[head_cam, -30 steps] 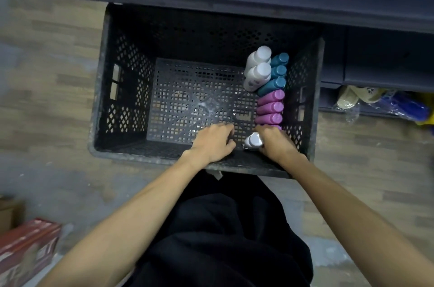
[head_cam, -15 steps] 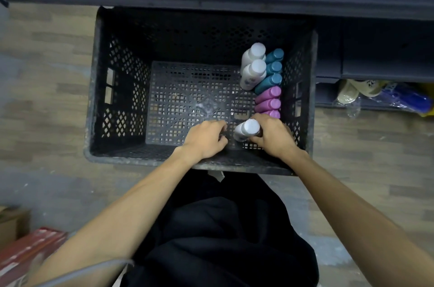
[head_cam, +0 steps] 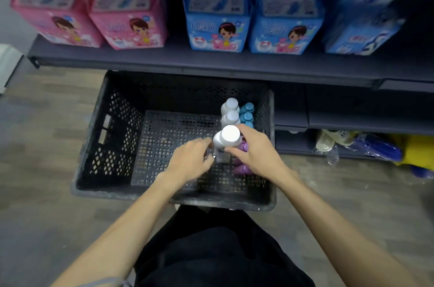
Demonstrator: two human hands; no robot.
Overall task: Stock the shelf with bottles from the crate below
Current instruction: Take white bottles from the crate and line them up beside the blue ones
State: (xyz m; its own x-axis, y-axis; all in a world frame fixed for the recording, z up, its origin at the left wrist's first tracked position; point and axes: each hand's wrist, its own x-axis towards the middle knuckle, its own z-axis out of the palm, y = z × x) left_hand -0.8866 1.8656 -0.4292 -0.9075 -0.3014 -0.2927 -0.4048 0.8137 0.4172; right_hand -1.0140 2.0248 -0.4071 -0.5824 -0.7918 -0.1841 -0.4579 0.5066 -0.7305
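Dark shelf (head_cam: 211,61) runs across above the black crate (head_cam: 94,145), and the crate's far wall sits tucked under the shelf edge. The shelf is loaded with pink packs (head_cam: 126,25) on the left and blue packs (head_cam: 218,28) to their right. A lower shelf bay to the right of the crate holds bagged goods (head_cam: 328,143), too blurred to name. Wood-look floor (head_cam: 42,216) all around; your dark clothing (head_cam: 218,251) fills the bottom centre.

Inside the crate the stock is along the right wall: two white bottles (head_cam: 231,110) at the far end, teal-capped bottles (head_cam: 246,112) beside them against the wall, purple bottles (head_cam: 243,169) nearer you, partly hidden under your right hand.

Your right hand (head_cam: 256,152) grips a white bottle (head_cam: 225,141), fingers curled round its body just below the cap, bottle upright, cap facing the camera. It is held up off the crate floor, in front of the standing row. Your left hand (head_cam: 190,159) is just beside the bottle's left side, fingers curled; whether it is touching or holding the bottle cannot be told, the fingertips are blurred.

Versus half a second ago: the white bottle was low and tilted near the crate's near wall, now it is raised and upright. The left hand has moved from the near rim toward the bottle. The view has tilted up, so the shelf packs now show.
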